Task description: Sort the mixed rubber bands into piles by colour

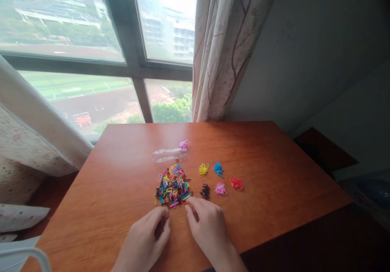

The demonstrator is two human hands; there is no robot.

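A heap of small multicoloured rubber bands [173, 184] lies on the wooden table. My right hand [209, 219] reaches the heap's lower right edge, thumb and forefinger pinched at a red rubber band [183, 202]. Just below the heap, my left hand [146, 235] is closed with its fingers curled; whatever may be in them is hidden. To the right of the heap are small single-colour piles: yellow bands [204, 169], blue bands [218, 169], black bands [205, 191], pink bands [220, 188] and red bands [237, 183]. The black pile is nearest my right hand.
Behind the heap a clear plastic container [170, 155] lies on its side, a pink piece [184, 144] at its right end. The table [274, 174] stands against a window with curtains [213, 52]. A white curved bar [27, 252] shows at the lower left.
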